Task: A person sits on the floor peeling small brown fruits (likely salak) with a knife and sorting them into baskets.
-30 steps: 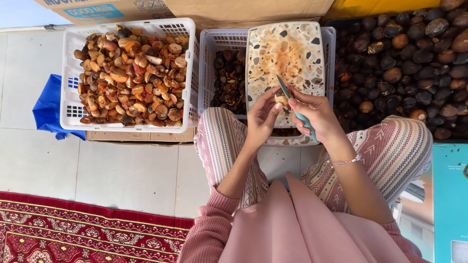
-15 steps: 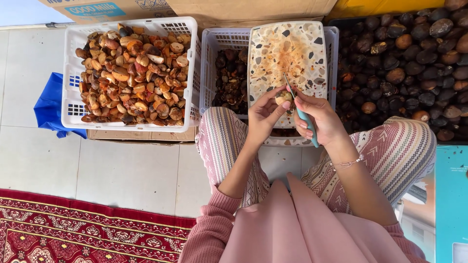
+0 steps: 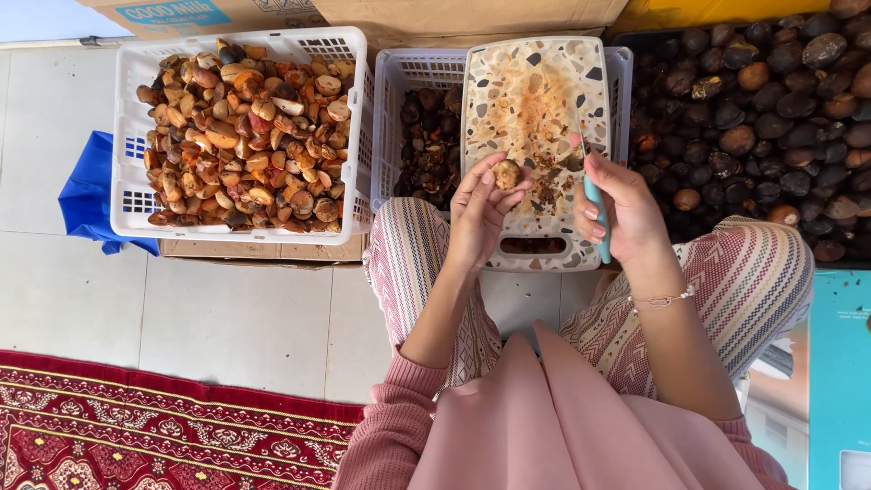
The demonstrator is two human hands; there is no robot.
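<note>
Fingers of the left hand point(image 3: 479, 207) are closed on a small round nut point(image 3: 506, 173) above the speckled cutting board point(image 3: 535, 82); the right hand point(image 3: 626, 210) is clamped on a teal-handled knife point(image 3: 594, 210). Cuts are best made away from the fingertips. Room is hemmed by the white basket point(image 3: 127, 136) and the dark nut pile point(image 3: 771, 100).

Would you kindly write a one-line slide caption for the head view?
Left hand holds a small nut over a speckled cutting board; right hand grips a teal-handled knife.
</note>
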